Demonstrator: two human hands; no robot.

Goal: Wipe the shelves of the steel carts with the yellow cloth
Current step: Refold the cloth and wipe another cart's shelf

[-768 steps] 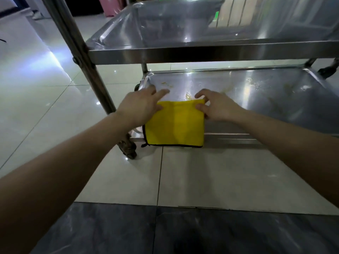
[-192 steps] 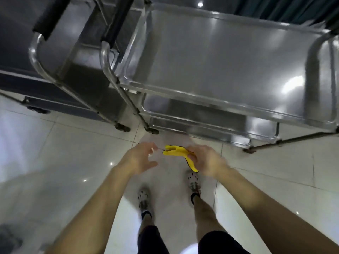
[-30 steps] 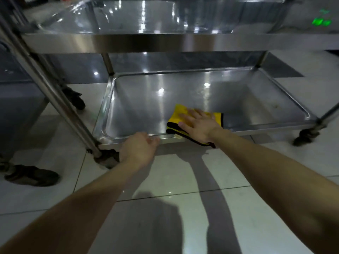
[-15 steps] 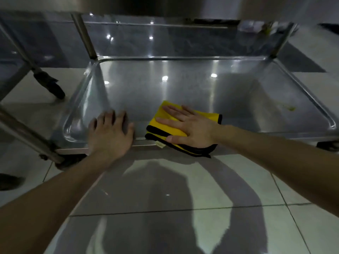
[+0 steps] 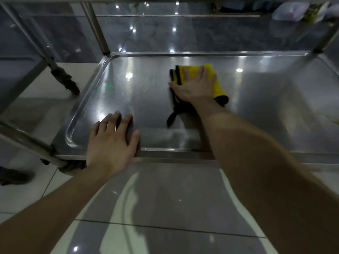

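The yellow folded soft-pile cloth with black edging [image 5: 218, 85] lies flat on the bottom rimmed stainless-steel shelf [image 5: 139, 99] of the cart, closer to the shelf's far edge than its near one and about midway along it. The right hand [image 5: 192, 87] presses on top of it with its grip apart: fingers straight and spread, palm down, nothing curled round the fabric. The left hand [image 5: 111, 142] also lies flat, grip apart, over the near edge close to the near-left corner, seemingly steadying the cart. The cloth looks light, limp and layered, so it should glide readily on the slick steel yet bunch or unfold if pushed from one side. A black strip [image 5: 170, 118] trails loose from it toward the near edge. Broad palm pressure over the middle of the folds likely suits it best, with fingertips pinning the leading edge. For lifting, pinching the folded stack at a bound corner would keep the layers together.
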